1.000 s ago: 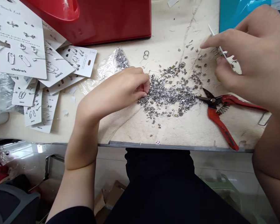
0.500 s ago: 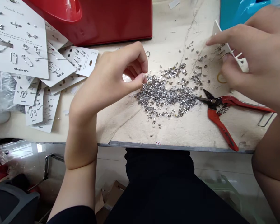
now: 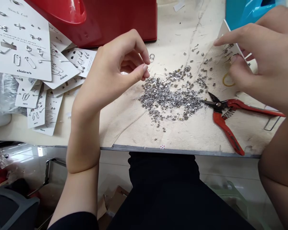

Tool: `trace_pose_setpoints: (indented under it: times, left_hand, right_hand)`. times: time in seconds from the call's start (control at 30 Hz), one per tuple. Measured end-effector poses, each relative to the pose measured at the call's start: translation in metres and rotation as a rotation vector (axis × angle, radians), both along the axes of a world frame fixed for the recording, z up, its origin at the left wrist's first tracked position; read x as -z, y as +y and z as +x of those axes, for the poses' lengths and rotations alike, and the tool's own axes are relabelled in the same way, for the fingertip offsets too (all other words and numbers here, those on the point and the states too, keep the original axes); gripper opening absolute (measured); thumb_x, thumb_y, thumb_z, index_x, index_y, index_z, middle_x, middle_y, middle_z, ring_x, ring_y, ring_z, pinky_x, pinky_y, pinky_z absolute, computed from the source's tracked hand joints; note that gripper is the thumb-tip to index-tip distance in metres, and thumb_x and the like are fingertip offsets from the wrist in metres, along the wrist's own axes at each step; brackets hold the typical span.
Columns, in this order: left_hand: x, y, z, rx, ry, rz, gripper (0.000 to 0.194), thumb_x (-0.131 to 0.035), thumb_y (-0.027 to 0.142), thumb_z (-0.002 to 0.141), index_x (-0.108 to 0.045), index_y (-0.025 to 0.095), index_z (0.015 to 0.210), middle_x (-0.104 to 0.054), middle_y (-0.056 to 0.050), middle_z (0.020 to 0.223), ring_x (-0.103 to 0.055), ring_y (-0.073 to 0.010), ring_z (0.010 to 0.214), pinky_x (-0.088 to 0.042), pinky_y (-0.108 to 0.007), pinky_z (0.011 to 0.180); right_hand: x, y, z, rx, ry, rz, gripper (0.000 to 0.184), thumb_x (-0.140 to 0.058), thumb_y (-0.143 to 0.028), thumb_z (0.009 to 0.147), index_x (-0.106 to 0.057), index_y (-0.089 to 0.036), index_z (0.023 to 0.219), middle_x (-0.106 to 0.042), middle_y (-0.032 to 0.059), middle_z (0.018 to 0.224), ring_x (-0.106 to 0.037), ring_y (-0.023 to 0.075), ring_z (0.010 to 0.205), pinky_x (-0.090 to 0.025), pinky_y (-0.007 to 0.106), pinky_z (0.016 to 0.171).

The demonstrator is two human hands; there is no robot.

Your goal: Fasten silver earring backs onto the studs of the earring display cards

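My left hand (image 3: 122, 62) hovers over the left edge of a pile of small metal earring backs (image 3: 168, 92). Its thumb and fingertips are pinched together, and whatever they hold is too small or hidden to make out. Over on the right, my right hand (image 3: 261, 54) grips a white earring card (image 3: 224, 28), tilted nearly edge-on to me, with thumb and fingers around its edge. Several metal studs show on the card's near side. Below that hand lies a pair of red-handled pruning shears (image 3: 227, 121), its jaws apart at the pile's right edge.
Carded earrings (image 3: 21, 48) lie in an overlapping stack at the left, beside clear plastic bags (image 3: 7, 92). A red metal box-like object (image 3: 124, 22) stands at the back, a blue one (image 3: 244, 12) at back right. A yellow rubber band (image 3: 228, 80) lies near the shears.
My left hand has risen slightly, away from the pile, with its fingertips still pinched. My right hand and the card have barely moved.
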State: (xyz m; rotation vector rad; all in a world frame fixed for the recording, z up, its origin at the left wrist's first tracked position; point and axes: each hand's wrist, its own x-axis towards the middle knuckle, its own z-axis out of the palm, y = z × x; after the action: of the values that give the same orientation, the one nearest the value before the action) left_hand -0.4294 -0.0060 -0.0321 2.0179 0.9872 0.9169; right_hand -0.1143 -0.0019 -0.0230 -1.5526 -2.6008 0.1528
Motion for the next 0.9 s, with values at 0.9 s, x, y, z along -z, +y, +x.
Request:
trace_pose_setpoints:
  times: [0.9]
  left_hand:
    - [0.011,0.004,-0.001,-0.100,0.002,-0.062,0.006,-0.069,0.016,0.086,-0.063,0.016,0.088,-0.061,0.001,0.079,-0.061,-0.0097,0.071,-0.048,-0.027,0.061]
  right_hand:
    - [0.001,-0.001,-0.002,-0.001,0.020,0.008,0.052,-0.033,-0.029,0.094,-0.056,-0.025,0.141,-0.056,0.0126,0.110,-0.063,0.0368,0.112,-0.049,0.047,0.077]
